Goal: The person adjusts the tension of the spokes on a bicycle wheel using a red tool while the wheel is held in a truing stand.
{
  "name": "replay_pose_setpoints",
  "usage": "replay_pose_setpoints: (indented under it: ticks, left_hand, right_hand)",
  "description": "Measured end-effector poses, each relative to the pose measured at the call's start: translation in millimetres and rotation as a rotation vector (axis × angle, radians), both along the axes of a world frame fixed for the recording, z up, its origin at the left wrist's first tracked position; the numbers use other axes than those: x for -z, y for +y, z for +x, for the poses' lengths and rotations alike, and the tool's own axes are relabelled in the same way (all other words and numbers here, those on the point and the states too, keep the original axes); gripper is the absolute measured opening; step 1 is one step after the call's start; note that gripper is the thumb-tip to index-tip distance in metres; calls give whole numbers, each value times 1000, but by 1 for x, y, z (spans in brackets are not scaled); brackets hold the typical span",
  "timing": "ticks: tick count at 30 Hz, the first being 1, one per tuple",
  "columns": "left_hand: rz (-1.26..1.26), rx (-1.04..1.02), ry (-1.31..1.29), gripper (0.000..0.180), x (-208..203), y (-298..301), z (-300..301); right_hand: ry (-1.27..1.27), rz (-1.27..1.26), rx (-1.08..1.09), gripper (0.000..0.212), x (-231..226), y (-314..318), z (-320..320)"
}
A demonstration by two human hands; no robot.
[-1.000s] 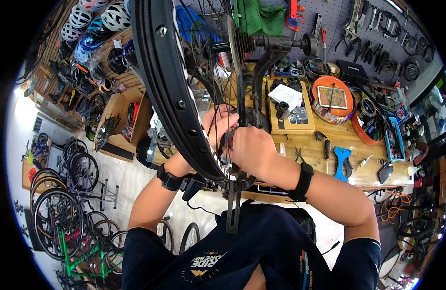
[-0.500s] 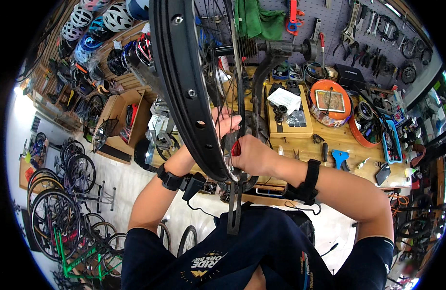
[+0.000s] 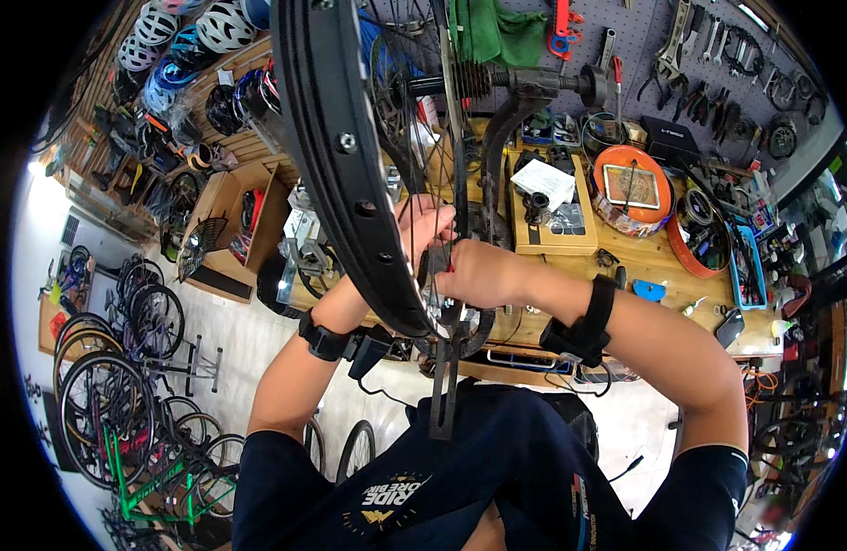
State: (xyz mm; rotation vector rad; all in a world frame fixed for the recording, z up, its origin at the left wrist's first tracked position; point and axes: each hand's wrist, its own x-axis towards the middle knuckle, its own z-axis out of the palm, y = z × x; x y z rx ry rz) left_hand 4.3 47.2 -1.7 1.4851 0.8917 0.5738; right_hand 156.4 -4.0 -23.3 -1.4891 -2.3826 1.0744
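Fingers (image 3: 439, 220) curled just right of black rim (image 3: 336, 174)
Right hand (image 3: 486, 274) grips red piece (image 3: 452, 267); left hand (image 3: 423, 224) alongside, can't tell its hold.

Single head-worn wide fisheye view, looking steeply down and forward, close above a curved black bicycle wheel rim (image 3: 341, 174), taking in a brown wooden workbench (image 3: 579, 275) right of it, the wearer's navy short-sleeved shirt (image 3: 524, 450) below it
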Motion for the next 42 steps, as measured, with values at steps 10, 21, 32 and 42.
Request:
replay_pose_setpoints:
  ticks: [10,21,32,42]
  left_hand:
    - [-47,36,-72,49,-8,-5,-7]
    - [181,149,36,35,22,-27,-50]
    - [42,245,223,42,-22,-39,-23]
    - [407,132,274,32,-18,-56,-19]
  right_hand:
    - [413,-424,52,31,-24,-11,19]
    - [382,-164,188,35,-25,-21,13]
    - [499,-461,-123,36,-39,-12,57]
    - [767,-37,406,37,-19,39,29]
